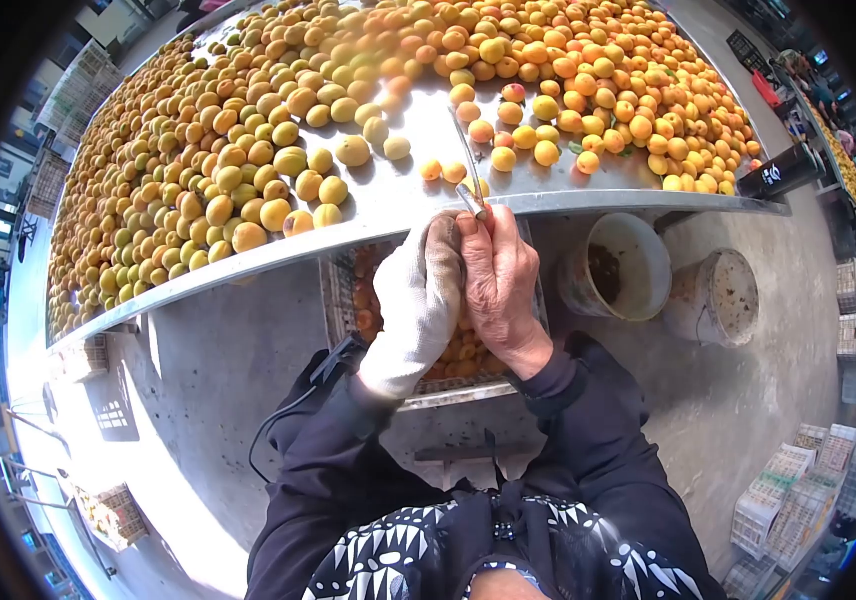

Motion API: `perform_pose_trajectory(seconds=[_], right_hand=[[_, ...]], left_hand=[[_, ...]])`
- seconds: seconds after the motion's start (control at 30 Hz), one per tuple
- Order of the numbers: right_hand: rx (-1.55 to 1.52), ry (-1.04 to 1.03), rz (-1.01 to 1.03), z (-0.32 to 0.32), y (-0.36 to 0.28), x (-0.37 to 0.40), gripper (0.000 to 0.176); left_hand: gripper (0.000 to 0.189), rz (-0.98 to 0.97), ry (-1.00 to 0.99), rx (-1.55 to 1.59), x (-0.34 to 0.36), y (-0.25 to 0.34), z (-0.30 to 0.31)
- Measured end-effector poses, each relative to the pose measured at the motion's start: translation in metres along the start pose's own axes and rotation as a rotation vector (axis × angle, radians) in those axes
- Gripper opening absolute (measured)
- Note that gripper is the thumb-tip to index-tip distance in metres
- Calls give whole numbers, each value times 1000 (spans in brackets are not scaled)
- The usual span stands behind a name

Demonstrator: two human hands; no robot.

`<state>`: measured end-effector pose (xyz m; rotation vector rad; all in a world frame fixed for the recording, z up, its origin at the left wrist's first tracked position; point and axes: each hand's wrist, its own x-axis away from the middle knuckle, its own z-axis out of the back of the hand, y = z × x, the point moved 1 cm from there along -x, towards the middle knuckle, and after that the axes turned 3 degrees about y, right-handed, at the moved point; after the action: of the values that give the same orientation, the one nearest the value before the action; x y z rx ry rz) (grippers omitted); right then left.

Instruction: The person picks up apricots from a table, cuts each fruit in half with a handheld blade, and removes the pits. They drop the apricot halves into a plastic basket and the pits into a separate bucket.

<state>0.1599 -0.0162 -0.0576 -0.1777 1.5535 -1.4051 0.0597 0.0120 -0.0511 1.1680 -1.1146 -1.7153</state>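
Observation:
My left hand (415, 305), in a white glove with a soiled thumb, is closed beside my bare right hand (501, 285). Their thumbs lie side by side at the near edge of a metal table (403, 190). Out of the fingertips pokes a thin metal tool (468, 150) with a short pale piece near its base. My right fingers pinch the tool; what the gloved fingers grip is mostly hidden. Just beyond the fingertips lie a few loose apricots (431, 170). Large heaps of yellow-orange apricots (238, 160) cover much of the table.
Below my hands stands a crate (448, 383) holding apricots. Two dirty white buckets, one open (648, 270) and one beside it (728, 298), stand on the floor at right. Stacked crates (788, 490) are at far right. A black cylinder (780, 172) adjoins the table's right corner.

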Motion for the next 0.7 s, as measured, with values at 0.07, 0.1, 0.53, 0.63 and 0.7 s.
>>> perform_pose_trajectory(seconds=[0.07,0.1,0.53,0.63,0.7], right_hand=[[-10,-7,21,1,0,1,23],[16,-8,36,1,0,1,22],[186,-98,387,1,33,-1,32],[194,-91,358,2,28,0,29],[108,-84,261,3,22,2,27]], left_hand=[[35,25,0,35,1,0,-3],[35,37,20,67,3,1,-4],[40,292,128,265,0,-29,-15],[43,500,60,437,-7,-12,-6],[43,722,4,701,-9,-11,-2]])
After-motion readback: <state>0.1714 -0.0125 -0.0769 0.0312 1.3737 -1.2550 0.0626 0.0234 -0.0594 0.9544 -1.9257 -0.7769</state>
